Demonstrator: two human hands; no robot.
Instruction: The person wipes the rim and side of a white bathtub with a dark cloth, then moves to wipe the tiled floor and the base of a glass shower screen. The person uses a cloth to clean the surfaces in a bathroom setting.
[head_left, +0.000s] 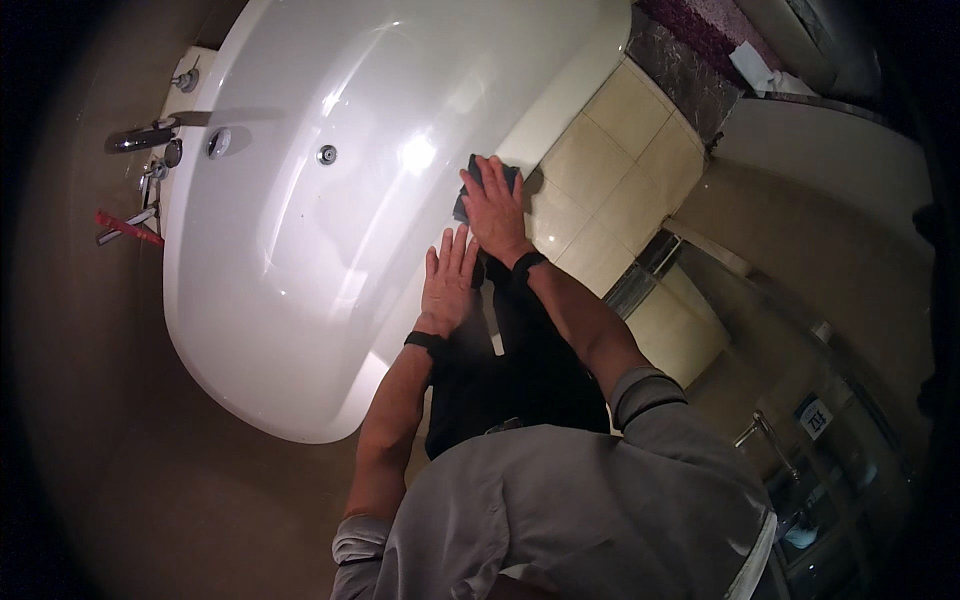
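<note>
A white bathtub (300, 337) lies before me, with a round metal drain (327, 155) in its floor and an overflow fitting (218, 142) on its far wall. My right hand (495, 210) lies flat with spread fingers on a dark grey cloth (463, 202), pressing it on the tub's near rim. Close beside it, to the left, my left hand (448, 285) rests palm down on the same rim with nothing in it, its fingers extended. Both wrists wear black bands.
A chrome tap (139, 140) and a red object (127, 226) are at the tub's far left side. Beige floor tiles (589, 161) lie right of the tub. A glass partition (787, 330) stands farther right. White cloth or paper (752, 67) lies at the upper right.
</note>
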